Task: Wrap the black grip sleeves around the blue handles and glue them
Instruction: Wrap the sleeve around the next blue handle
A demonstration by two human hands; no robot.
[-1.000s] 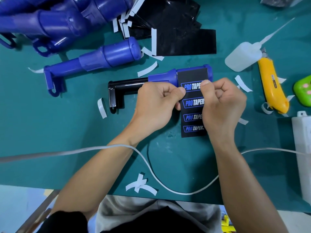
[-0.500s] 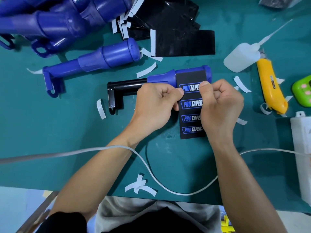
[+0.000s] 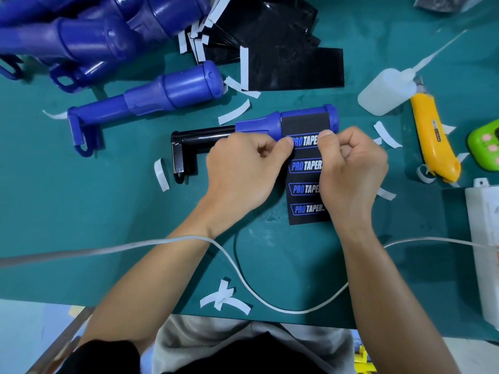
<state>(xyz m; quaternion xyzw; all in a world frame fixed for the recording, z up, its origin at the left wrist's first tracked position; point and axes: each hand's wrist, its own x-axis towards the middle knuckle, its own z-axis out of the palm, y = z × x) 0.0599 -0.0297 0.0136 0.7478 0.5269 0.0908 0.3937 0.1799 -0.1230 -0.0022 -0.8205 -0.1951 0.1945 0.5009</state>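
Observation:
A blue handle (image 3: 259,125) with a black shaft lies across the middle of the green mat. A black grip sleeve (image 3: 306,168) printed "PRO TAPER" runs from the handle's thick end down toward me, its far end lying on the handle. My left hand (image 3: 243,171) has curled fingers and its thumb presses the sleeve's left edge against the handle. My right hand (image 3: 351,168), also curled, presses its thumb on the sleeve's right side. The sleeve's near end lies flat on the mat.
Several bare blue handles (image 3: 151,95) are piled at the back left. Black sleeve sheets (image 3: 283,55) lie behind. A white glue bottle (image 3: 388,93), a yellow cutter (image 3: 432,141), a green object (image 3: 486,147) and a white box (image 3: 483,238) sit right. White backing strips (image 3: 224,298) and a white cable (image 3: 270,300) litter the mat.
Hardly anything has shifted: both thumbs stay pressed on the sleeve at the handle, and the view has drifted slightly.

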